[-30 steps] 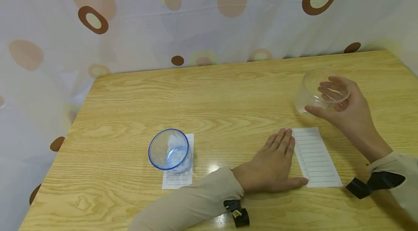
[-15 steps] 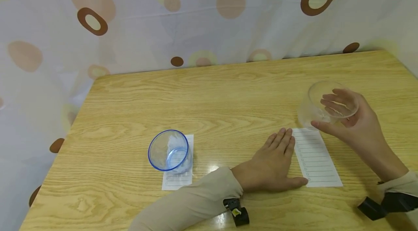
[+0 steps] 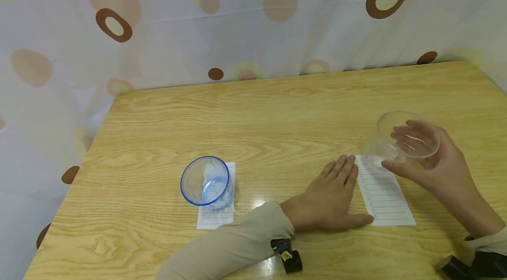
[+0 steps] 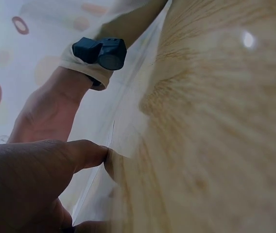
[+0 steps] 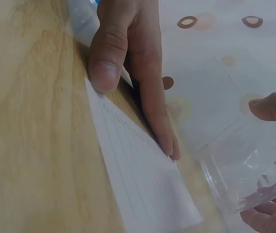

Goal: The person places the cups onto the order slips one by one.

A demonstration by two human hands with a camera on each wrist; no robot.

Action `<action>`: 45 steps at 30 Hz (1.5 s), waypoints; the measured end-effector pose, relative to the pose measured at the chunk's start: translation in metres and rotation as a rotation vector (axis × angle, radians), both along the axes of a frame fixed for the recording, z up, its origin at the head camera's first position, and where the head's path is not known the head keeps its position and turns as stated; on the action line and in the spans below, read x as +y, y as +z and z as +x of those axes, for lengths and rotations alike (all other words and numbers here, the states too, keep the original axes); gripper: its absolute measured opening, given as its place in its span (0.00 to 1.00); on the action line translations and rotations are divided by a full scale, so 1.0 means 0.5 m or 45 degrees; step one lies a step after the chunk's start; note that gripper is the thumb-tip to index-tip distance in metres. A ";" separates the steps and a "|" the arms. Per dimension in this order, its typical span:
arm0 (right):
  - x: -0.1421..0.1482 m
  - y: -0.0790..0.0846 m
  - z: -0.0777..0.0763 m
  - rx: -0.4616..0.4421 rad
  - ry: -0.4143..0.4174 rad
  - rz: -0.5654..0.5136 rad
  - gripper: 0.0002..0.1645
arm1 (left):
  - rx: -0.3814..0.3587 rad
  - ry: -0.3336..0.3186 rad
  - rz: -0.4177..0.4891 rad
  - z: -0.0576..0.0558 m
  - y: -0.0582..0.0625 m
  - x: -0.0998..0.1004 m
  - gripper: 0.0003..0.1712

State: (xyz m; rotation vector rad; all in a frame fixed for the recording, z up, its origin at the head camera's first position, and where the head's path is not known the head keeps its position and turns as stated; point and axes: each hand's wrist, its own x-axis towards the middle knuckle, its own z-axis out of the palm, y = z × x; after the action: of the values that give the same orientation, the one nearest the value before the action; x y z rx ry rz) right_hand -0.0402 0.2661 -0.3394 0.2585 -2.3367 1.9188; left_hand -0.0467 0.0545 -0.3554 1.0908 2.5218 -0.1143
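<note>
My right hand (image 3: 447,174) grips a clear cup (image 3: 380,141) by its side, thumb in front and fingers behind. The cup is tilted, above the far end of a lined paper slip (image 3: 386,200). In the right wrist view the clear cup (image 5: 230,165) appears apart from the paper. My left hand (image 3: 330,200) lies flat, its fingertips and thumb touching the left edge of that slip. At the left, a clear cup with a blue rim (image 3: 194,183) stands on a second lined slip (image 3: 218,222). Something whitish shows through its wall; I cannot tell what.
A wooden table (image 3: 269,117) carries everything. Behind it hangs a pale curtain (image 3: 237,29) with brown and peach spots. A black wrist camera (image 3: 291,260) is strapped to the left sleeve and comes close to the table.
My right hand has brought the clear cup nearer and slightly right, from beyond the slip to over its far end. The left hand and the blue-rimmed cup stay put.
</note>
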 end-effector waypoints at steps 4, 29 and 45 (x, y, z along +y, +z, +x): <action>-0.001 -0.004 0.010 0.025 0.058 -0.090 0.51 | -0.004 -0.002 -0.002 0.000 -0.003 0.000 0.57; -0.003 -0.034 0.054 0.068 0.139 -0.140 0.55 | 0.028 -0.008 0.003 0.000 -0.003 -0.001 0.57; -0.009 -0.041 0.075 0.059 0.148 -0.060 0.57 | 0.012 -0.002 -0.011 0.001 0.000 -0.002 0.57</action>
State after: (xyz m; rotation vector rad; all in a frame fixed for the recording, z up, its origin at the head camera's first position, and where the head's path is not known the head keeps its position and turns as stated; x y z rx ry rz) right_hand -0.0026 0.2619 -0.3600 0.4387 -2.2910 1.9942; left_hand -0.0459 0.0537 -0.3555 1.0914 2.5265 -0.1314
